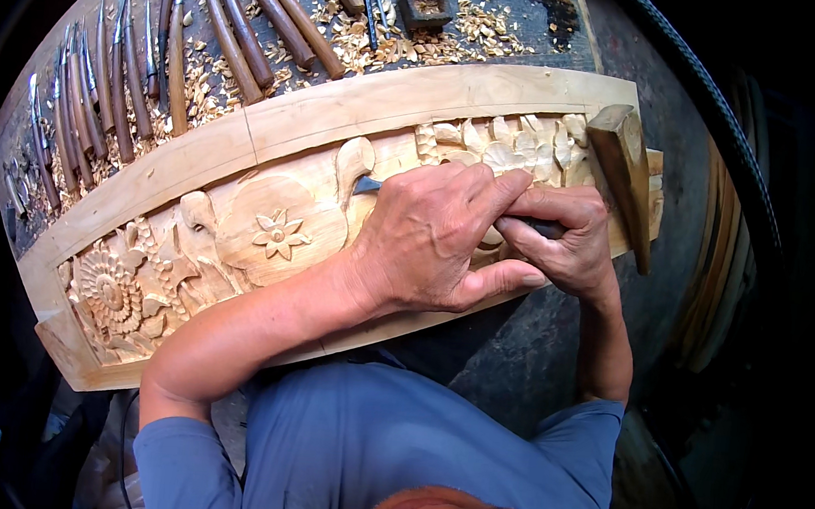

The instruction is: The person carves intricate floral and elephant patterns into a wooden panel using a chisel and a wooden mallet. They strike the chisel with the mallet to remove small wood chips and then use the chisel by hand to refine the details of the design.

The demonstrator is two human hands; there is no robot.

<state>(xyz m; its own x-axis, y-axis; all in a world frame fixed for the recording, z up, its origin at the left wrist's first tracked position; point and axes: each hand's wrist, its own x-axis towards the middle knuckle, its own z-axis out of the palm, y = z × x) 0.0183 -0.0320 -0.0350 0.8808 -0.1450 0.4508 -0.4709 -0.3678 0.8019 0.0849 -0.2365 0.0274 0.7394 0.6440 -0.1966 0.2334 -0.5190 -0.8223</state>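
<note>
A long pale wooden panel (pixel 396 98) with relief carving lies across the bench in front of me. My left hand (pixel 434 223) rests on its middle, fingers curled over a carving chisel (pixel 366 185), thumb stretched out to the right. The chisel's flat metal blade pokes out left of the knuckles, against a curled raised shape (pixel 354 159). Around the dark handle end my right hand (pixel 563 230) is closed, touching the left hand. Left of the blade is a smooth round area with a carved star-shaped flower (pixel 281 234). The left fingertips are hidden.
Several chisels with wooden handles (pixel 242 45) lie in a row beyond the panel among wood shavings (pixel 488 26). A small dark square box (pixel 427 5) stands at the far side. A tapered wooden block (pixel 622 171) lies across the panel's right end. A dark cable (pixel 716 107) curves at right.
</note>
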